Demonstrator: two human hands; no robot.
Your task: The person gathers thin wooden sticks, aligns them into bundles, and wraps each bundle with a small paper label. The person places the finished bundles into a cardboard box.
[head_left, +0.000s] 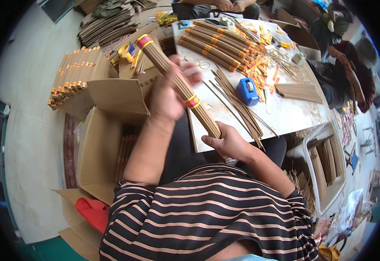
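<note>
A long bundle of thin brown incense sticks [183,89] slants in front of me, with a red-and-yellow paper band around its far end and another around its middle. My right hand [231,142] grips the near end, thumb on top. At the bundle's middle part is my left hand [166,98]; its fingers are smeared by motion, so their grip is unclear. Loose sticks [237,104] lie on the white table [198,135] beside the bundle, next to a blue tape dispenser [247,92]. Several banded bundles [220,41] are stacked farther back.
An open cardboard box [96,148] at my left has bundles inside. Behind it stands a stack of banded bundles [77,71]. At right, a white plastic crate [329,191] holds more sticks. Paper bands [259,71] litter the table. Other people sit at the far side and right.
</note>
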